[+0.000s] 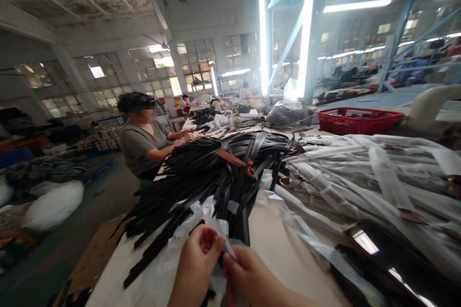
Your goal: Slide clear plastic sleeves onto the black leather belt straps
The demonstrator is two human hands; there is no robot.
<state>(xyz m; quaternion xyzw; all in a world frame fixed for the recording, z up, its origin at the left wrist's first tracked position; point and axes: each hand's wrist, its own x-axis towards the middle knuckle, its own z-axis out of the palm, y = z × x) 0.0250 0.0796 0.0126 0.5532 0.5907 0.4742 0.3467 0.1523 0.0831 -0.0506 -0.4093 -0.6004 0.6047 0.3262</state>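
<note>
Near the table's front edge, my left hand [200,255] pinches a narrow, whitish plastic sleeve [216,225] between thumb and fingers. Close beside it, my right hand [248,268] has its fingers closed on the same sleeve, lower down. Just beyond my hands lies a large heap of black belts [201,153], long and strap-like, with a brown tie [236,160] knotted round part of it. Loose pieces of crumpled white film lie about my left hand. What is inside the sleeve, if anything, is hidden by my fingers.
Belts in white film [334,182] cover the table's right side, some showing metal ends. A dark glossy object [392,259] lies at the right front. A red basket [360,121] stands behind. Across the table at left, a co-worker [144,139] handles the black belts.
</note>
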